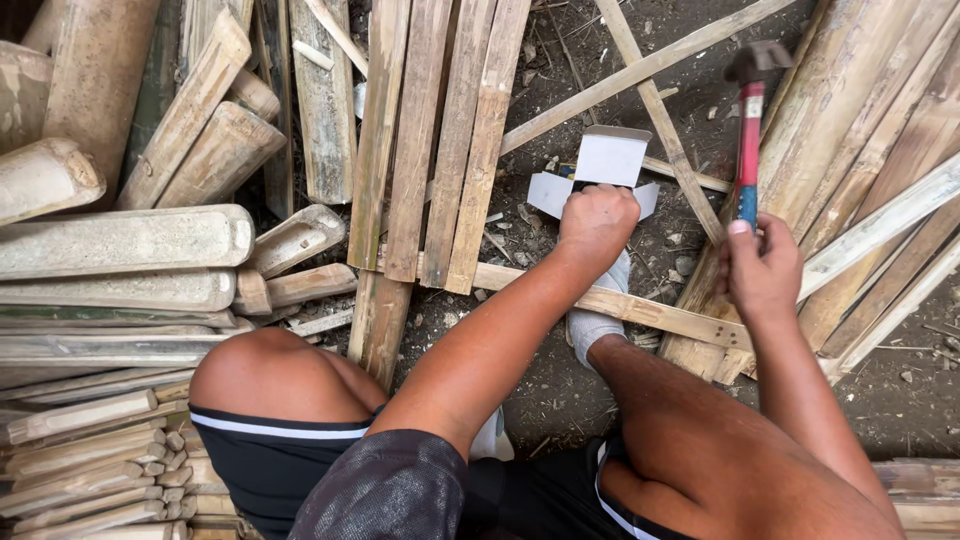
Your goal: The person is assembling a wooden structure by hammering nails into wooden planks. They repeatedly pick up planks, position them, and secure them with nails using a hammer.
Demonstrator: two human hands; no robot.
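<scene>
My right hand (762, 268) grips the red and blue handle of a hammer (750, 110), whose dark head points up near the top right. My left hand (597, 222) reaches into a small open white cardboard box (610, 160) on the dirt ground, fingers curled down inside it; what they hold is hidden. A long bamboo slat (650, 312) lies flat across the ground just under both wrists, with several upright slats (445, 140) resting over its left end.
Split bamboo halves (120, 240) are piled on the left. More bamboo strips (880, 150) lean at the right. Thin crossed slats (650, 80) lie beyond the box. My bare knees and a white-socked foot (590, 325) fill the lower frame.
</scene>
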